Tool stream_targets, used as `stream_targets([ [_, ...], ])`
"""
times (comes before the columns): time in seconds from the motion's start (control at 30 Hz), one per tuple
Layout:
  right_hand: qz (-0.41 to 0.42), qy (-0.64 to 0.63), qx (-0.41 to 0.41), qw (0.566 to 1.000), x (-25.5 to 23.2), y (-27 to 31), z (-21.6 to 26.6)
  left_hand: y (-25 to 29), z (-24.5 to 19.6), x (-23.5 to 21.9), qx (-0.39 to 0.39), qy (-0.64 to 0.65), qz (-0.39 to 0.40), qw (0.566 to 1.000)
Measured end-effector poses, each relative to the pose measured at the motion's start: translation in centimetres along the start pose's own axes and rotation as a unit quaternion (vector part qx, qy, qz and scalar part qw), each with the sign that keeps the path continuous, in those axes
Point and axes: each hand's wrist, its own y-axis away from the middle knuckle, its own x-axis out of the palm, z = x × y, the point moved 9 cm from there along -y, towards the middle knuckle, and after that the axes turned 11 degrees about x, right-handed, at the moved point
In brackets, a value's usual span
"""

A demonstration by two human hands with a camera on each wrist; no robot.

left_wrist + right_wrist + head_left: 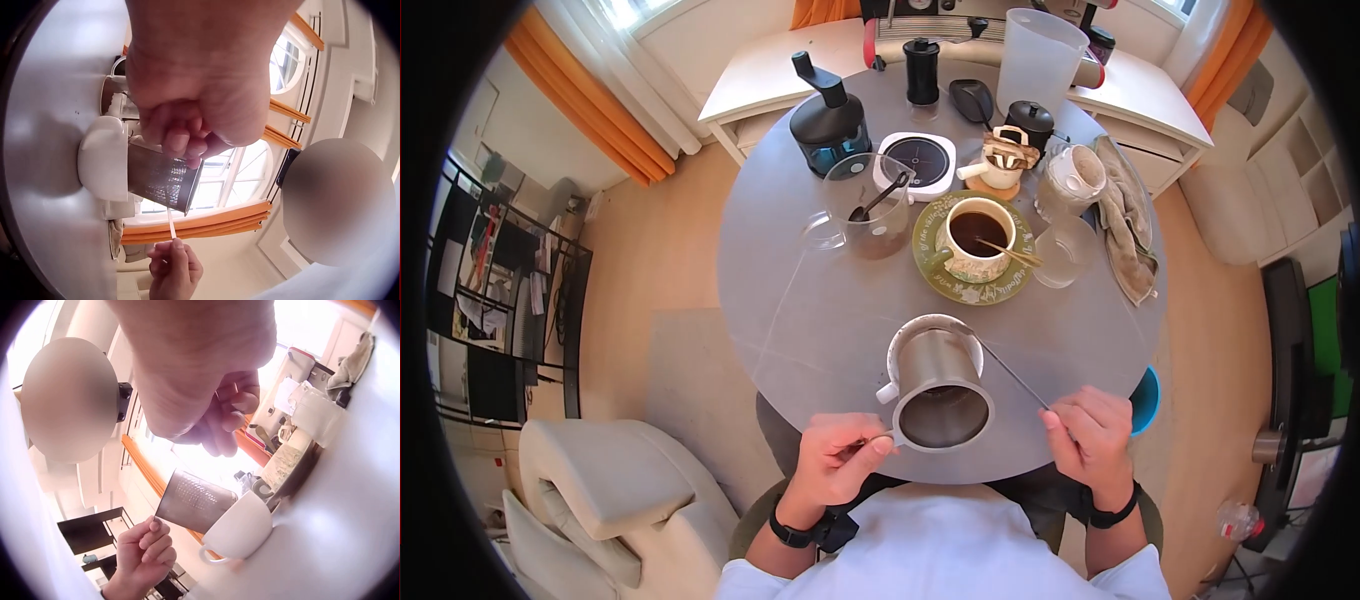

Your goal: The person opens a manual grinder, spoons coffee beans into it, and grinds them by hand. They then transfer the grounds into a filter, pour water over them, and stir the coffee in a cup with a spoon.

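While hands (840, 462) grip strainer (945, 400) and metal rod (1010, 368), round gray table (800, 310), orange curtains (590, 100), pale floor (625, 250)

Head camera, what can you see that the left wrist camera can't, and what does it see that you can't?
Only the head view: dark coffee, the white scale, the blue container.
Only the left wrist view: tiny holes in the metal strainer's side.
Both: the strainer in the white cup, the left hand at its rim, the right hand pinching a thin stick.
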Motion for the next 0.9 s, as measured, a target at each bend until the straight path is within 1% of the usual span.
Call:
stream_targets([
  [0.03,0.008,0.001,-0.004,1.0,-0.1,-0.2,0.1,-0.2,-0.1,-0.2,-0.001,0.003,-0.008,1.0],
  [0.1,0.048,0.011,-0.027,0.998,0.4,-0.3,0.7,-0.5,-0.4,-0.2,0.005,-0.005,0.008,1.0],
  [0.13,0.055,0.013,-0.029,0.998,0.8,-0.4,0.6,-0.6,-0.3,-0.5,0.003,-0.001,0.003,1.0],
  [0.2,0.079,0.042,-0.021,0.996,2.2,-0.5,0.1,-0.5,0.0,-0.6,-0.009,0.015,0.015,1.0],
  [0.3,0.103,0.033,-0.009,0.994,3.1,-0.5,-0.4,-0.4,0.1,-0.6,-0.01,0.027,0.017,0.999],
  [0.33,0.109,0.034,-0.009,0.993,3.1,-0.4,-0.4,-0.4,0.1,-0.6,-0.014,0.03,0.013,0.999],
  [0.4,0.101,0.026,0.02,0.994,2.0,-0.6,-0.9,-0.9,-0.5,0.0,0.019,0.016,0.037,0.999],
  [0.43,0.109,0.027,0.018,0.994,1.6,-0.9,-0.7,-1.2,-0.7,0.0,0.017,0.02,0.03,0.999],
  [0.5,0.107,0.076,0.041,0.99,0.4,-1.7,-1.0,-2.0,-1.7,0.9,0.055,0.001,0.061,0.997],
  [0.53,0.1,0.074,0.044,0.991,-0.1,-2.0,-1.3,-2.3,-1.7,0.9,0.054,0.006,0.05,0.997],
  [0.57,0.108,0.077,0.038,0.99,-0.3,-2.5,-1.2,-2.6,-2.0,1.2,0.069,-0.009,0.061,0.996],
  [0.6,0.111,0.087,0.014,0.99,-0.5,-3.2,-0.7,-2.9,-2.3,1.4,0.085,-0.024,0.072,0.994],
  [0.63,0.113,0.095,-0.01,0.989,-0.7,-3.9,-0.2,-3.1,-2.4,1.4,0.085,-0.02,0.062,0.994],
  [0.67,0.12,0.098,-0.015,0.988,-0.8,-4.6,0.0,-3.3,-2.5,1.4,0.082,-0.017,0.064,0.994],
  [0.73,0.146,0.131,-0.076,0.978,-0.3,-6.0,1.2,-3.6,-2.5,1.2,0.08,-0.013,0.061,0.995],
  [0.77,0.149,0.131,-0.08,0.977,-0.1,-7.0,1.3,-3.7,-2.6,1.2,0.089,-0.013,0.07,0.993],
  [0.83,0.158,0.181,-0.129,0.962,0.7,-8.7,1.8,-3.8,-2.8,1.2,0.099,-0.013,0.076,0.992],
  [0.9,0.173,0.183,-0.141,0.958,1.6,-10.1,1.5,-3.8,-2.8,1.2,0.099,-0.007,0.083,0.992],
])
